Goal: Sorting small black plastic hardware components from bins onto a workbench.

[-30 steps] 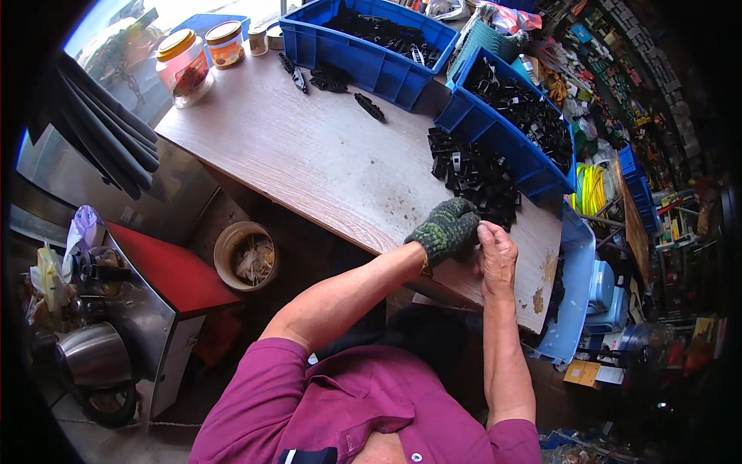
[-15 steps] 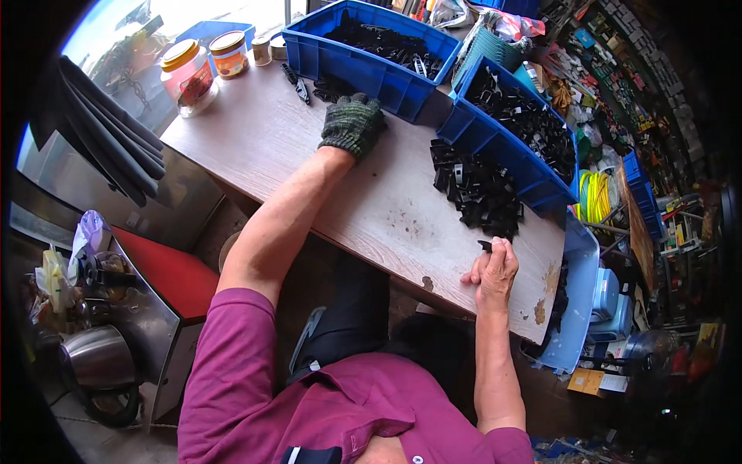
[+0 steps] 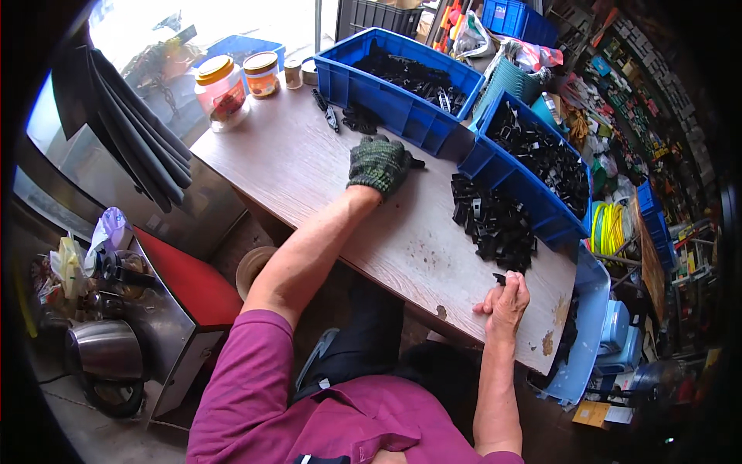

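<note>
My left hand (image 3: 378, 163), in a dark green knit glove, lies on the wooden table (image 3: 309, 166) next to a blue bin (image 3: 402, 116). A small black part sticks out from under the glove on its right side. My bare right hand (image 3: 506, 301) rests near the table's front edge, its fingertips pinching a small black part at the near end of a loose pile of black plastic parts (image 3: 495, 224). A second blue bin (image 3: 533, 166) full of the same black parts stands behind the pile.
Two orange-lidded jars (image 3: 220, 89) and small pots stand at the table's far left corner. A black tool (image 3: 328, 112) lies by the first bin. A light blue tray (image 3: 587, 309) hangs past the table's right end. A red stool (image 3: 189, 282) and a kettle (image 3: 104, 352) stand at my left.
My left hand left my right hand, reached far across the table, and now has drawn back slightly from the bin. My right hand dropped to the table edge by the pile.
</note>
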A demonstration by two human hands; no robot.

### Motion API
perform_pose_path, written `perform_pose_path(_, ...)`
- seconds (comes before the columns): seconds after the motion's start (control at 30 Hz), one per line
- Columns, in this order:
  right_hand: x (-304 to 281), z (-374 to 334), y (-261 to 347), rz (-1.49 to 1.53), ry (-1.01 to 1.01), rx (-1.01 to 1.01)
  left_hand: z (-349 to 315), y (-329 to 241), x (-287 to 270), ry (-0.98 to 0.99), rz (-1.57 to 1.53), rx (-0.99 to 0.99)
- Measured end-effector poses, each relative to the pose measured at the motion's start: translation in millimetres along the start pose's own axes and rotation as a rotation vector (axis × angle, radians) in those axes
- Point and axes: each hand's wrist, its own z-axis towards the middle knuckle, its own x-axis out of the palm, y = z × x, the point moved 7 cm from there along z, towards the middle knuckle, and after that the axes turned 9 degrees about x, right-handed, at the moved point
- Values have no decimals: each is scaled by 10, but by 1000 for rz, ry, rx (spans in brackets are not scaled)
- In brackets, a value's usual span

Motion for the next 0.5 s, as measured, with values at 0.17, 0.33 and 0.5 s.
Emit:
perform_pose_path(0.17,-33,-52,-5,26,-25,0,-285,-329,-34,15,-33,134)
perform_pose_path(0.33,-117,-25,-38,54,-152,58,-615,-703,36,70,-320,305)
perform_pose_path(0.5,-50,-26,13,134,-198,60,-1249,-1318,-103,8,-904,324)
